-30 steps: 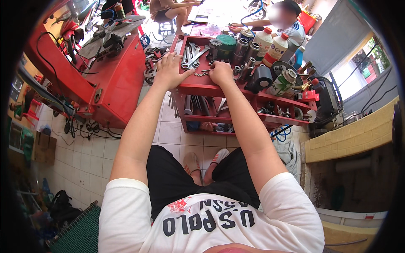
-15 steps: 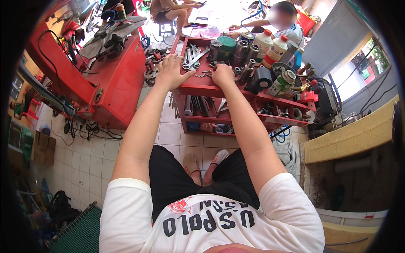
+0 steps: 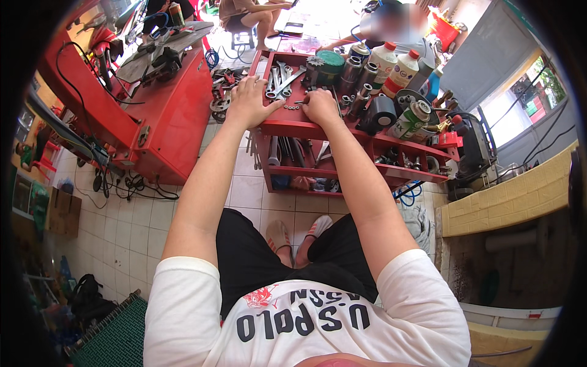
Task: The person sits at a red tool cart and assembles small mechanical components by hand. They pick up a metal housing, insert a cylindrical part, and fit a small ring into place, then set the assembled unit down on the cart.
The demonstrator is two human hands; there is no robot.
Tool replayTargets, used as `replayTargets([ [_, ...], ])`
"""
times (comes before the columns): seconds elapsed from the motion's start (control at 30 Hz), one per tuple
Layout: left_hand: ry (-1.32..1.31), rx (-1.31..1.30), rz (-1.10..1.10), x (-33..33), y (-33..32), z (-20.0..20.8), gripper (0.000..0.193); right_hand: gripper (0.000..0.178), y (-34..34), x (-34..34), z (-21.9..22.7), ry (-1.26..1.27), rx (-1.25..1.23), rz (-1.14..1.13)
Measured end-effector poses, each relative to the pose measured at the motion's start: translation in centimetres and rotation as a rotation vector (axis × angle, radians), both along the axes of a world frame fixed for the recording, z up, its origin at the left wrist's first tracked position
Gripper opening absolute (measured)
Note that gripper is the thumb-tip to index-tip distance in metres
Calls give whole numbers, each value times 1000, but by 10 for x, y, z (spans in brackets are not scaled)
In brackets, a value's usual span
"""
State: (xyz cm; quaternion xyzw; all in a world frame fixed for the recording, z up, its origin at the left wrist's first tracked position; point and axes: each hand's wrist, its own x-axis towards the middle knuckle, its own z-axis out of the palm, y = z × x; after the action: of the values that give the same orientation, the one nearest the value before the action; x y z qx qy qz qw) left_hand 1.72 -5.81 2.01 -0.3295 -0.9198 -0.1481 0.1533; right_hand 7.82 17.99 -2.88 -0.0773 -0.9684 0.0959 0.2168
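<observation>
My left hand [image 3: 249,103] lies spread over the left front edge of the red tool cart [image 3: 293,129], its fingers stretched out and the thumb pointing toward a short row of small metal nuts [image 3: 293,107]. Right of those nuts, my right hand [image 3: 320,107] rests low over the cart top with its fingers curled together. Whatever its fingertips hold, if anything, is too small to make out. A tiny dark piece, perhaps a bolt [image 3: 298,103], shows beside them. Behind the nuts lie several combination wrenches [image 3: 285,82], near my left fingertips.
Right of my hand stand a green tin [image 3: 330,64], metal cylinders [image 3: 350,74], red-capped bottles [image 3: 384,61] and a green-and-white can [image 3: 411,120]. A red machine [image 3: 168,116] is to the left. Another person [image 3: 397,37] is beyond the cart.
My right hand has shifted slightly left and nearer, toward the nuts. My left hand stays in place. The person beyond the cart has leaned forward.
</observation>
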Motion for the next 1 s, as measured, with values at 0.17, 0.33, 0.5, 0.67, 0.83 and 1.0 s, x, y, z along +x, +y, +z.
replayTargets([
  [0.17, 2, 0, -4, 0, 1, 0, 93, 16, -5, -2, 5, 100, -132, -31],
  [0.33, 1, 8, -6, 0, -2, -1, 92, 16, -14, 4, 16, 23, -173, 129],
  [0.5, 19, 14, -36, -2, -1, -2, 88, 13, -7, 3, 11, 80, 23, 196],
  [0.67, 13, 29, -44, 0, 0, 0, 81, 19, -2, -4, 7, -21, -56, 261],
  [0.83, 20, 43, -50, 0, -3, 0, 79, 24, -8, -5, 10, -65, -11, 286],
  [1.0, 25, 44, -57, 4, -2, 1, 79, 23, -6, -5, 6, -60, -10, 278],
])
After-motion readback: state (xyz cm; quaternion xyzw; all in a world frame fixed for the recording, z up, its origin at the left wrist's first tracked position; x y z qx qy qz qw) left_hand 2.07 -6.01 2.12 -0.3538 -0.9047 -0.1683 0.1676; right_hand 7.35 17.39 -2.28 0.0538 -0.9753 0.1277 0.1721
